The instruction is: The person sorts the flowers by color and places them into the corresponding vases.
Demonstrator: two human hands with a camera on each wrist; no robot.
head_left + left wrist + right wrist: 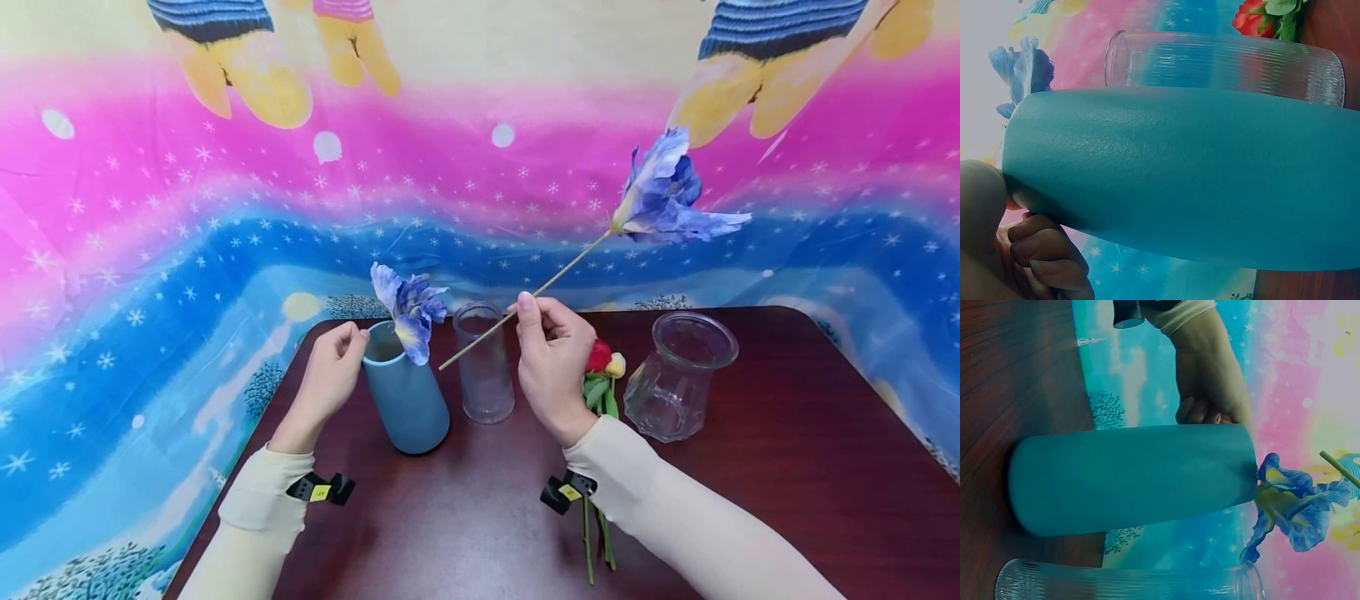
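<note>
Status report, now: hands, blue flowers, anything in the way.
Left hand holds blue vase near top. Right hand pinches raised blue flower by stem, outside vase. Other blue flower stands in vase, leaning over edge; may crowd opening.

You are getting a bright head view, with soft glare spreading on the table [465, 508] at six o'clock. Your wrist views are running dimmer, washing out at ten o'clock on the left and two on the right; shadow is covering your left hand [1044, 256].
</note>
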